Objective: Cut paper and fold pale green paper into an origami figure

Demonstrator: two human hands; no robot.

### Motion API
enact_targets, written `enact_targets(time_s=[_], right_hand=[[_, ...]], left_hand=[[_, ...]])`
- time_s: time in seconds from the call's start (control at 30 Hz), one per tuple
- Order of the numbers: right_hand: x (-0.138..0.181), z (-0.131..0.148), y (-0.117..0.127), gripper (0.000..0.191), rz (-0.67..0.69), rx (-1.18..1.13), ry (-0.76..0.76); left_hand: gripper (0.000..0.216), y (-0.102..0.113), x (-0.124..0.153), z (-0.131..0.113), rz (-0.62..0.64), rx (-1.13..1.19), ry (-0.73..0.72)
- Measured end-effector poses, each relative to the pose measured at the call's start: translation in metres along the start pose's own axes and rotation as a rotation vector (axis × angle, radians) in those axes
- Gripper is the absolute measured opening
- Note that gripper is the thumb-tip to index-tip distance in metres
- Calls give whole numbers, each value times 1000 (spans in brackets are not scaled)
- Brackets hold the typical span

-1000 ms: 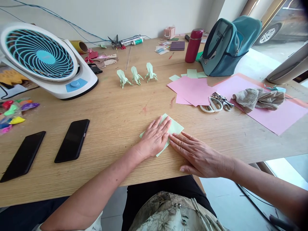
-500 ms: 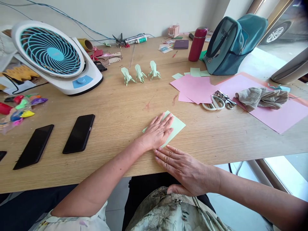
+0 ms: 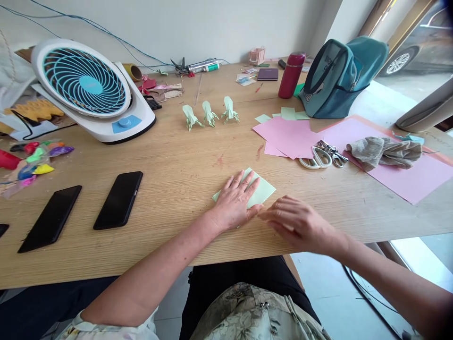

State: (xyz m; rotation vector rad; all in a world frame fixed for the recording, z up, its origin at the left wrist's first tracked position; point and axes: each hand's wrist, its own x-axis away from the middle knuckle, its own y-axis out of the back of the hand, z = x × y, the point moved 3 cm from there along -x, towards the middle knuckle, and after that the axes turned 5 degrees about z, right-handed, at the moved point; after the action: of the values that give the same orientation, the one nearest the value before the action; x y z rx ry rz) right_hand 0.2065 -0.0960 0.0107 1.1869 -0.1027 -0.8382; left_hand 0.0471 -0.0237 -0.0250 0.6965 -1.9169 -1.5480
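A light green paper [image 3: 264, 192] lies on the table with its corners pointing outward. My left hand [image 3: 235, 200] is spread flat over it, palm down, covering its left and middle parts. My right hand [image 3: 299, 222] is just right of the paper's lower edge, its fingertips close to my left thumb. Its fingers are bent and drawn together, slightly blurred, and nothing shows in them. Beyond the paper stand three folded green paper figures [image 3: 208, 114] in a row.
Two black phones [image 3: 118, 200] lie to the left, in front of a white fan [image 3: 141, 118]. Pink paper sheets [image 3: 288, 134], white-handled scissors [image 3: 316, 160] and a grey cloth [image 3: 387, 152] lie to the right. Behind them are a red bottle [image 3: 292, 75] and a teal backpack [image 3: 332, 97].
My right hand has moved up and right from the table's front edge, and its stretched fingers are now bent. My left hand has stayed on the paper, its fingers spread wider. The view has shifted slightly.
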Motion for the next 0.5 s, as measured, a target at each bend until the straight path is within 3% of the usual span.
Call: enact_targets(time_s=[0.23,0.4,0.5], right_hand=[[1,-66,13,26,-76,17,-456],[-2,-69,10,27,-82,56,-463],[10,-78,21,28,-122,150,-513]], left_hand=[[63,3,2,-1,-9,-2,1],[73,1,4,0,-23,5,-6],[76,2,7,2,-96,46,-18]])
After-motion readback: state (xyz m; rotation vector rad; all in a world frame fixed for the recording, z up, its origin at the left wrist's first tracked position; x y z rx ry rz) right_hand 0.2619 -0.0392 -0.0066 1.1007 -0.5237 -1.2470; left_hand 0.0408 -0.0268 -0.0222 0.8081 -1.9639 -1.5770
